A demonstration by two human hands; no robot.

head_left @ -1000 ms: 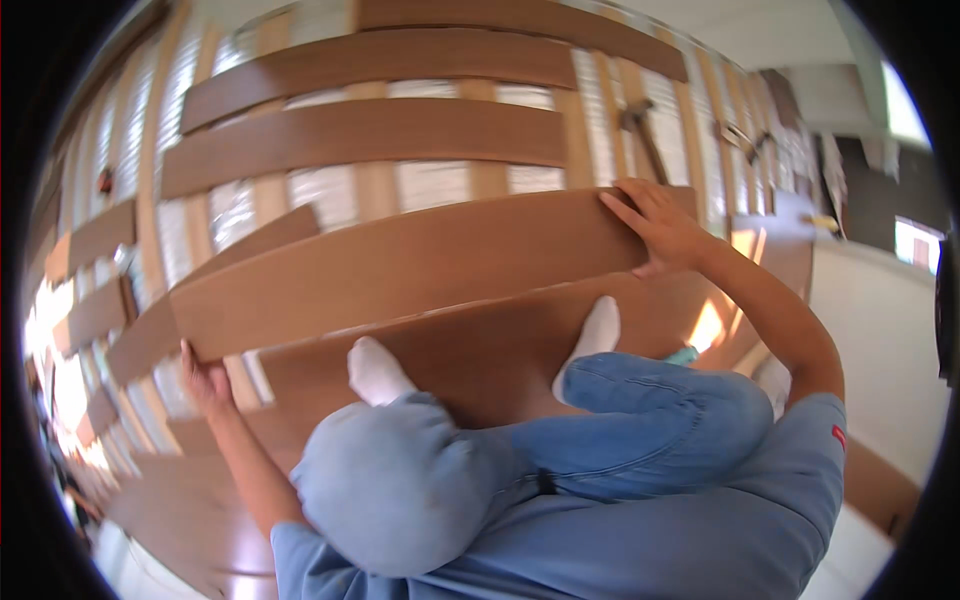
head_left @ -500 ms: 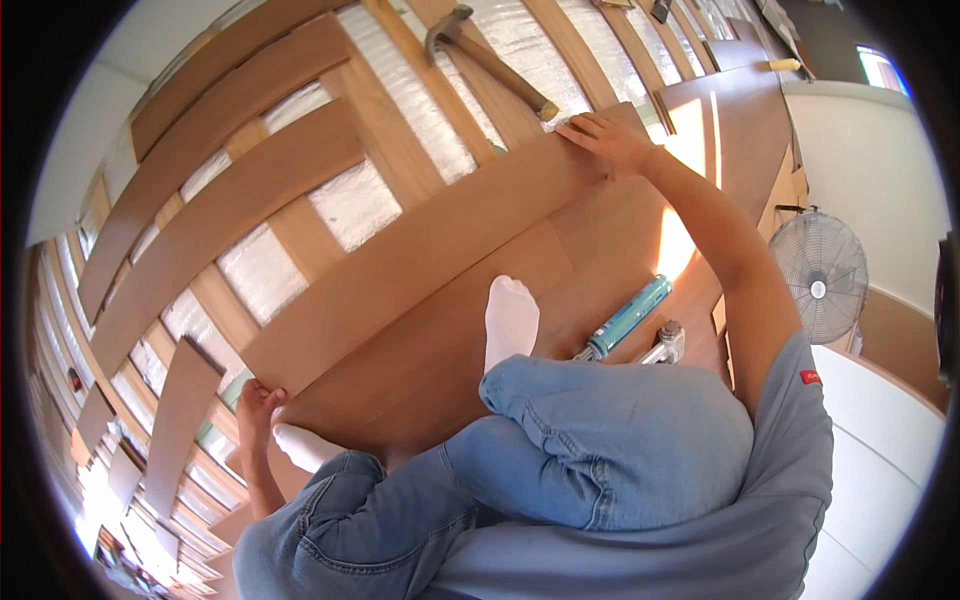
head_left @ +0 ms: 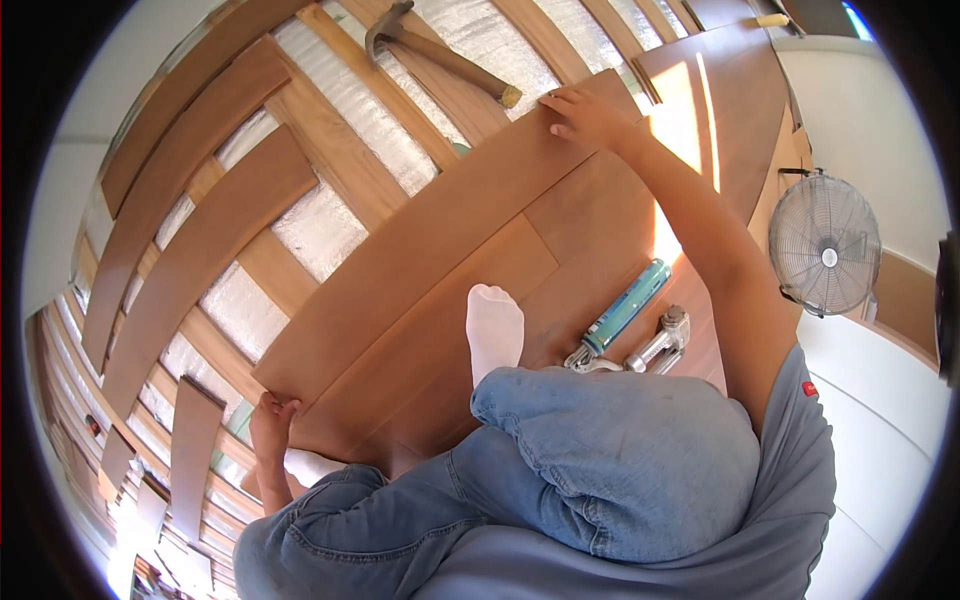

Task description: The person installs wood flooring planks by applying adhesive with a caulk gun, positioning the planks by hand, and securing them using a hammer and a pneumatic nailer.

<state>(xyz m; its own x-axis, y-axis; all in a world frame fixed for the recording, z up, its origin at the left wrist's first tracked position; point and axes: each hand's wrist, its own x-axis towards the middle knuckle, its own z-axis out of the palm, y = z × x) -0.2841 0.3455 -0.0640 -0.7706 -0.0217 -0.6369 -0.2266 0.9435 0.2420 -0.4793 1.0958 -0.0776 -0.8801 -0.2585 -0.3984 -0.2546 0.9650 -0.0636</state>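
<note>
A long brown floorboard lies slantwise in front of me, along laid boards on its near side. At its lower left end, my left hand is closed on the corner, thumb by the edge. My right hand rests open on the board's far right end, thumb apart and fingertips at the far edge. My white-socked foot stands on the laid boards. Beyond the board, a claw hammer lies across the wooden battens.
A teal adhesive cartridge in a caulking gun and a metal tool lie beside my knee. Loose boards rest on battens over silvery foil to the left. A fan stands at right by a white wall.
My view has shifted, bringing the hammer further left and the fan larger. Both hands stay at the board's ends; the right thumb now shows apart from the fingers.
</note>
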